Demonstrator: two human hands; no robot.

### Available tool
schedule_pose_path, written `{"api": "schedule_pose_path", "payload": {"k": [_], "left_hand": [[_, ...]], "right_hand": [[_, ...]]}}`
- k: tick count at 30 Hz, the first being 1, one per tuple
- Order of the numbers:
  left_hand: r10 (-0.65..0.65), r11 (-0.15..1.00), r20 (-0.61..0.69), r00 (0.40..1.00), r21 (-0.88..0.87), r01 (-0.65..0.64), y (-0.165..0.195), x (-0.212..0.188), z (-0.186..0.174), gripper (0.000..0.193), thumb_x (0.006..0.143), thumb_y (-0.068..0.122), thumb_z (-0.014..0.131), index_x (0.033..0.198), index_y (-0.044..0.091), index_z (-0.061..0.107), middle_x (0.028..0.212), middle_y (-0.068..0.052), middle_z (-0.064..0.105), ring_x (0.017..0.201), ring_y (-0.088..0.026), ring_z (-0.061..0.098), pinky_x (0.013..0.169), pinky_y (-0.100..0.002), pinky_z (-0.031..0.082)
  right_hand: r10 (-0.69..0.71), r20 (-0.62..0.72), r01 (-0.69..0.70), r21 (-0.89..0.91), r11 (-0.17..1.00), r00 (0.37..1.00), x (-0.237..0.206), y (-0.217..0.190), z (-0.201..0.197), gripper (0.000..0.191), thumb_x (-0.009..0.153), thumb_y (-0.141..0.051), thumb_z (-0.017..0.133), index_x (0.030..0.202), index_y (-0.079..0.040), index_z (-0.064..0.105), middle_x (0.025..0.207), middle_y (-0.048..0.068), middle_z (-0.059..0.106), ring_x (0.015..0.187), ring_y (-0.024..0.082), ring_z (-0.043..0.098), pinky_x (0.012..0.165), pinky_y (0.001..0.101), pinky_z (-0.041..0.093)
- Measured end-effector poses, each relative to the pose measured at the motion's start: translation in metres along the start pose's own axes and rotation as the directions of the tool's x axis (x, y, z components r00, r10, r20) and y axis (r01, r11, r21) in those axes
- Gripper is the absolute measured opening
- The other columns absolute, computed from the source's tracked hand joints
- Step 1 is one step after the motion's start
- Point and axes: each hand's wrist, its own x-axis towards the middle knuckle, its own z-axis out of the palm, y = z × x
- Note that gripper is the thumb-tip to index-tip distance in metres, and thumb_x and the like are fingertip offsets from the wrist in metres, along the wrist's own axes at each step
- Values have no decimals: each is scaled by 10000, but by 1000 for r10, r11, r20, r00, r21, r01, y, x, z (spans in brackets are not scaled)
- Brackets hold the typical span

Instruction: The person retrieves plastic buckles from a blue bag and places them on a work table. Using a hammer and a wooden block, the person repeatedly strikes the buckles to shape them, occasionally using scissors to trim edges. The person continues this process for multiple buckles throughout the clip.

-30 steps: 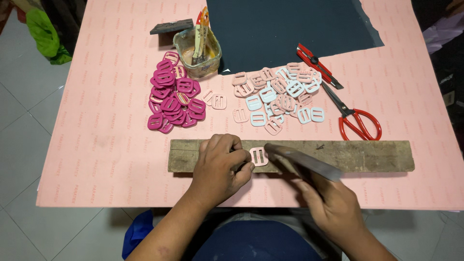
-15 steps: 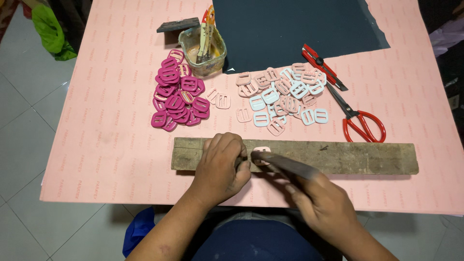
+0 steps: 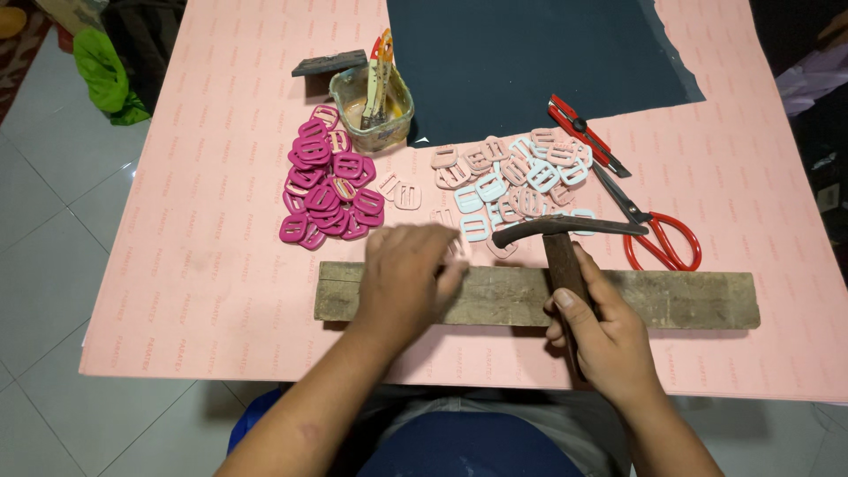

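- While gripping a hammer (image 3: 565,231) by its handle, right hand (image 3: 599,331) closed in a fist, thumb up along the wood, over the near edge of the plank (image 3: 689,299).
- Hammer head held level above the plank's middle, pointing left and right across the pale buckles (image 3: 517,177).
- Left hand (image 3: 405,281) flat on the plank's left part, fingers together and reaching to the far edge; blurred, so cannot tell whether pinching anything.
- Plank lying crosswise on the pink sheet (image 3: 194,265), near the front edge.
- Beyond the plank: magenta buckles (image 3: 327,181) heaped left, pale pink and blue ones scattered in the middle.
- Glue tub (image 3: 375,106) with sticks behind the magenta heap, a small dark block (image 3: 329,64) just beside.
- Red scissors (image 3: 658,234) and a red cutter (image 3: 583,132) to the right; dark sheet (image 3: 530,53) at the far side.
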Motion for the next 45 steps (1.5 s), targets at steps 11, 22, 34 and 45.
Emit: {"api": "schedule_pose_path", "payload": {"k": [11, 22, 34, 45], "left_hand": [[-104, 963, 341, 934, 270, 9, -53, 61, 23, 262, 715, 234, 818, 961, 145, 795, 1045, -75, 641, 1092, -280, 546, 902, -466, 404], [-231, 939, 106, 967, 283, 194, -86, 71, 23, 107, 857, 164, 732, 880, 68, 773, 893, -146, 710, 883, -347, 664, 841, -502, 488], [-75, 996, 103, 992, 55, 69, -96, 115, 80, 325, 858, 91, 679, 1177, 57, 725, 1123, -132, 706, 973, -369, 647, 845, -479, 506], [-407, 599, 316, 857, -617, 511, -49, 88, 44, 203, 871, 79, 664, 1036, -31, 623, 824, -87, 696, 707, -138, 712, 626, -267, 557]], "right_hand": [[27, -12, -27, -41, 999, 1000, 4, -8, 1, 623, 978, -171, 560, 1586, -167, 419, 855, 89, 662, 607, 114, 612, 555, 289, 540], [38, -10, -38, -43, 998, 999, 5, -8, 0, 623, 968, -155, 564, 1576, -163, 434, 839, 95, 667, 596, 121, 620, 543, 297, 547], [-4, -33, 3, -49, 999, 999, 3, -8, 3, 612, 962, -158, 576, 1558, -138, 440, 841, 85, 668, 597, 112, 622, 534, 291, 557], [-4, -57, 3, -13, 1000, 998, -1, 2, 1, 615, 963, -162, 579, 1560, -127, 432, 840, 69, 668, 606, 107, 623, 544, 289, 560]]}}
